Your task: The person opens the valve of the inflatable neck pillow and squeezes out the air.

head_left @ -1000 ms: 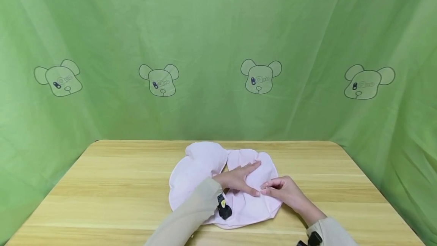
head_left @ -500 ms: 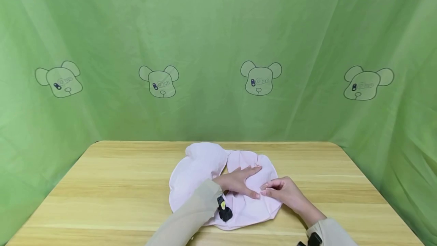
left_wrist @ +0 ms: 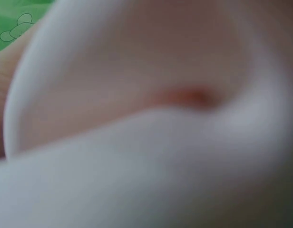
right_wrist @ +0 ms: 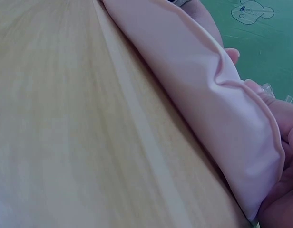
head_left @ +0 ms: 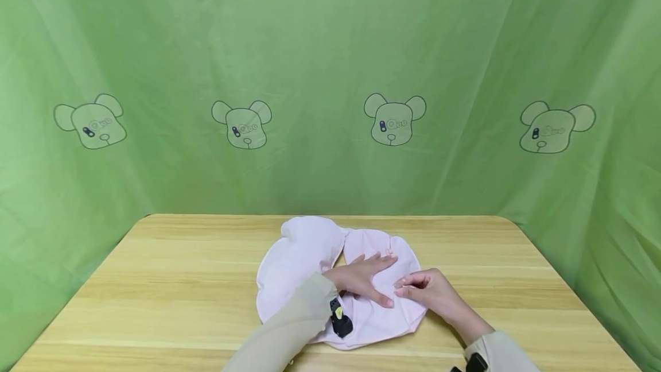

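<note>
A pale pink inflatable neck pillow (head_left: 289,268), with seamed, puckered edges, lies on the wooden table. Its left lobe looks plump, while the right lobe is flatter and creased. My left hand (head_left: 358,280) crosses over the middle and presses on the right lobe, fingers spread. At the right edge, my right hand (head_left: 431,291) pinches with thumb and forefinger at the pillow's surface. Small clear plastic bits, like a valve (right_wrist: 268,89), show by its fingertips in the right wrist view. Blurred pale cloth of the sleeve (left_wrist: 89,185) fills most of the left wrist view.
The wooden table (head_left: 170,280) has rounded far corners. Behind and beside it hangs a green curtain (head_left: 320,45) printed with bear heads. Black wrist straps (head_left: 341,320) sit on both sleeves.
My left hand has shifted slightly toward the near side and lower on the right lobe, whose far edge is somewhat flatter. The right hand's pinch stays in place.
</note>
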`<move>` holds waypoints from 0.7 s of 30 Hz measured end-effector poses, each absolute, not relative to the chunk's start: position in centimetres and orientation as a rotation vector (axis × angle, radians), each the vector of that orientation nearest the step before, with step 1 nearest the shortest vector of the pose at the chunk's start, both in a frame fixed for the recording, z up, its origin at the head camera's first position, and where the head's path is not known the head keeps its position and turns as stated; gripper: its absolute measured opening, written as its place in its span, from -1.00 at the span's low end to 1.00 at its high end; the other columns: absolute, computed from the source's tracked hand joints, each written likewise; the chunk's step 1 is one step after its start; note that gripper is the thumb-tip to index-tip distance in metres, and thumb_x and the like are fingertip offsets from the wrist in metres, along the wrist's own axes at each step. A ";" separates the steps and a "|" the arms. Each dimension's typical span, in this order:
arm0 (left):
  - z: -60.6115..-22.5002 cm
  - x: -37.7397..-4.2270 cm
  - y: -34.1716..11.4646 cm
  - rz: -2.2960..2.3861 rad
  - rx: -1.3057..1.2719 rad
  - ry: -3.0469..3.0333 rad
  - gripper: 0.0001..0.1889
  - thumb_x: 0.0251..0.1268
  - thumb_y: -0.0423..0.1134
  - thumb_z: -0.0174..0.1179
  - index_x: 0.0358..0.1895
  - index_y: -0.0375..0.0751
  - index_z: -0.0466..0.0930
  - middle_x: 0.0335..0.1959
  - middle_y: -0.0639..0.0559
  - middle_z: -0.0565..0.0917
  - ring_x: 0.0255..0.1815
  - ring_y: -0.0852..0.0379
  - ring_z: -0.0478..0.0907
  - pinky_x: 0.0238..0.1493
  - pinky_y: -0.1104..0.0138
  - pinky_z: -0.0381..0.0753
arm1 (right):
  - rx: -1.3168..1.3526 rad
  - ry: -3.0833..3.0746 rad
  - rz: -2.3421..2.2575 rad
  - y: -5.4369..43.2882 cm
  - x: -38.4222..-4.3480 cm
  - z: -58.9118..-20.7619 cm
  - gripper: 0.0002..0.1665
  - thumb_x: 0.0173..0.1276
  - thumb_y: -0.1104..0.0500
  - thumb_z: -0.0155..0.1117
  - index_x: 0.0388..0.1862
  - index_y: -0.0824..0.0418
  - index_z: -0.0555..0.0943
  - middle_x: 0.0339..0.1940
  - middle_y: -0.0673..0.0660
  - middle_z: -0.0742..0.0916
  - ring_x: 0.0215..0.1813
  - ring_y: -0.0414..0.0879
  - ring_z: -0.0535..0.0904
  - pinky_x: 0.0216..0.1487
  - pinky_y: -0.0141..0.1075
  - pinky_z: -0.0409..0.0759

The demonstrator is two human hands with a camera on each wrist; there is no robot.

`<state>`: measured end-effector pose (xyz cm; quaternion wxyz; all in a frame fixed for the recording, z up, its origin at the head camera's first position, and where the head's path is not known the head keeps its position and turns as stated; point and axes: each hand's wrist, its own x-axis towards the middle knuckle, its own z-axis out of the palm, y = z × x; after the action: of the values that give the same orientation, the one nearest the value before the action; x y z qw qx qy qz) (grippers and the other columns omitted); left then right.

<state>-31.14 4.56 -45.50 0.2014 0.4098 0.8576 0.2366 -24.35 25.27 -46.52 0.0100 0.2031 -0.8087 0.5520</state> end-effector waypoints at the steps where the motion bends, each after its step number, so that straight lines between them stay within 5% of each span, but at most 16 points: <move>1: -45.5 -31.1 4.6 0.656 1.145 2.396 0.02 0.09 0.17 0.27 0.52 0.05 -0.18 0.54 0.15 -0.15 0.53 0.13 -0.32 0.47 0.16 -0.38 | 0.634 -2.523 1.722 25.3 -24.4 -46.5 -0.82 0.15 0.32 0.36 -0.35 0.48 0.67 -0.43 -0.11 0.73 -0.34 -0.36 0.56 -0.32 -0.48 0.53; 21: -45.7 -30.6 4.8 0.529 1.209 2.482 -0.04 0.13 0.27 0.17 0.51 0.09 -0.14 0.54 0.09 -0.12 0.53 0.09 -0.29 0.48 0.08 -0.32 | 0.653 -2.506 1.700 25.3 -24.5 -46.8 -0.85 0.18 0.33 0.34 -0.36 0.47 0.68 -0.43 -0.05 0.74 -0.34 -0.36 0.57 -0.32 -0.48 0.53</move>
<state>-30.63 4.76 -45.66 0.1645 0.4244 0.8708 0.1858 -24.46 25.34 -46.77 0.0220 0.2107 -0.8088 0.5485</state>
